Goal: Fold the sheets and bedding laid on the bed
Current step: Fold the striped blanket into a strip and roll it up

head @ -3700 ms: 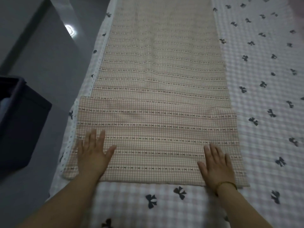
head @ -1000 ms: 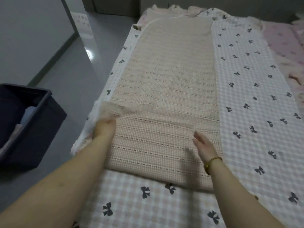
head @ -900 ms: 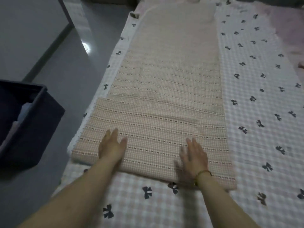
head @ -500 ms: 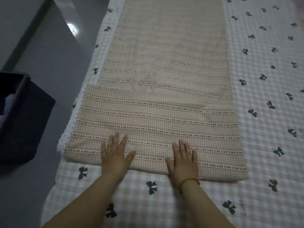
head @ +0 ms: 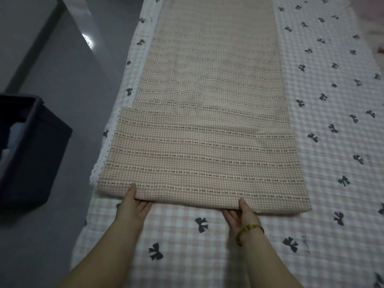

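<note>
Hands are leaving the top for the near edge: left hand (head: 133, 206) and right hand (head: 242, 217) are pinching the beige sheet (head: 197, 159), thumbs above, fingers (head: 145, 206) under. It's lying lengthwise on the bed (head: 187, 258); another fold is probably starting.

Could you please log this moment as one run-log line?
beige sheet: near end folded over, on bow-print cover | left hand: grips near edge | right hand: grips near edge | next: likely another fold

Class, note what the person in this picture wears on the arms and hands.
No gloves on the left hand or right hand, and no sleeves in view. A gold-coloured bracelet circles the right wrist; no rings show.
</note>
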